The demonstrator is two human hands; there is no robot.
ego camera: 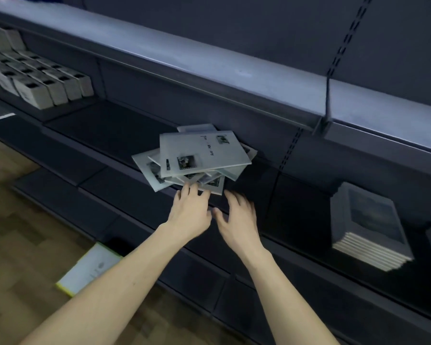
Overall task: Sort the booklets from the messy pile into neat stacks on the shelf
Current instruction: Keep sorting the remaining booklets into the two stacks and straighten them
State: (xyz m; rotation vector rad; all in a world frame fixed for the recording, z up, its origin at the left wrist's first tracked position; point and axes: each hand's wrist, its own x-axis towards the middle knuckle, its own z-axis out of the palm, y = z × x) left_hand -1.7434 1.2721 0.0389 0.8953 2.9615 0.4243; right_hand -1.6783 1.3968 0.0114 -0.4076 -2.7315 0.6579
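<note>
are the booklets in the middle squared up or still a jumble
Still a jumble: the messy pile lies fanned at different angles, corners jutting over the shelf edge.

Grey booklets (199, 155), black photo prints; dark navy shelf (110, 130); tan wood-grain floor (23, 245).

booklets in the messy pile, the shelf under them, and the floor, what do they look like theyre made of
Booklets: paper or thin card, matte pale grey covers with printed photos and text; thin edges, fanned loosely.
Shelf: probably painted metal or laminate, dark matte; slotted uprights behind it hint at metal, but it is not certain.
Floor: wood or a wood-look laminate, tan with plank-like grain patches.
</note>
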